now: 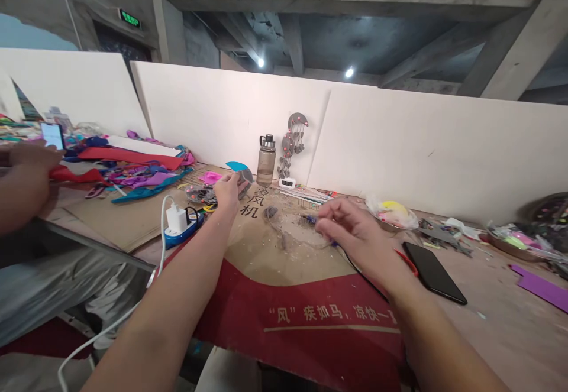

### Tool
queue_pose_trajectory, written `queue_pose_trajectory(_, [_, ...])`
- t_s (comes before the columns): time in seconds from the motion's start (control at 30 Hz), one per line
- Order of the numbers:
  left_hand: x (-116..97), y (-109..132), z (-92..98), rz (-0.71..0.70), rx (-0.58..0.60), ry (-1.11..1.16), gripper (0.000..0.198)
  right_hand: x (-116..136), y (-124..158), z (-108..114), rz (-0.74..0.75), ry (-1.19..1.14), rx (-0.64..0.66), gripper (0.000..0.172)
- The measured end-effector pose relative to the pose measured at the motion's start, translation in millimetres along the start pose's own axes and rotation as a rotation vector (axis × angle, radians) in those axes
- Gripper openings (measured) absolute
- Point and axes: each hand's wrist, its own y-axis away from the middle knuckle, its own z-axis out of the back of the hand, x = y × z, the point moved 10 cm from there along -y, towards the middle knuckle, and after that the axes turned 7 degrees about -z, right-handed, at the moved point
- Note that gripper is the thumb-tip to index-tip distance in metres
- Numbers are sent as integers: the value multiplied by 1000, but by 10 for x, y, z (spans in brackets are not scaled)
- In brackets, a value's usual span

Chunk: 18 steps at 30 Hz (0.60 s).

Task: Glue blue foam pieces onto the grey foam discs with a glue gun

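- While the left hand pinched a grey piece between thumb and fingers, the right hand hung over a cardboard sheet with its fingers curled and close together; whether they held anything, I could not tell.
- The grey piece was left of the middle, toward the far side, gripped by its edge, probably so that most of its surface stayed uncovered; a blue piece showed at its far edge.
- Pale specks dotted the cardboard, which seemed laid there to shield the tabletop.
- A dark blue object showed just beside the right fingertips, perhaps kept within reach.
- A bottle and a small digital clock stood far off by the white board, likely out of the way; the clock's digits were too small to read.
- A dark-screened phone lay right of the right hand, apparently set aside.
- On the cardboard's red band, pale characters read “风”疾如马,凉快一, the rest hidden by the right forearm; farther off, black characters ended in 风机.
- No brand could be made out.
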Motion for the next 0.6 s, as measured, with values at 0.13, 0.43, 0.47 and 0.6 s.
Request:
queue_pose_trajectory(0.13, [-1, 177, -285, 58, 191, 53, 16, -195, -103, -44, -21, 285, -98, 18])
queue_pose_trajectory(0.43, [16, 649, -748, 164, 518, 16, 31, -309, -396, -309, -35, 294, -34, 22])
queue_pose_trajectory(0.47, [8, 700, -783, 164, 541, 6, 32, -380, -411, -305, -53, 266, -54, 27])
queue_pose_trajectory(0.6, [-64, 892, -874, 112, 561, -31, 33, -737, -411, -243, -125, 82, -200, 33])
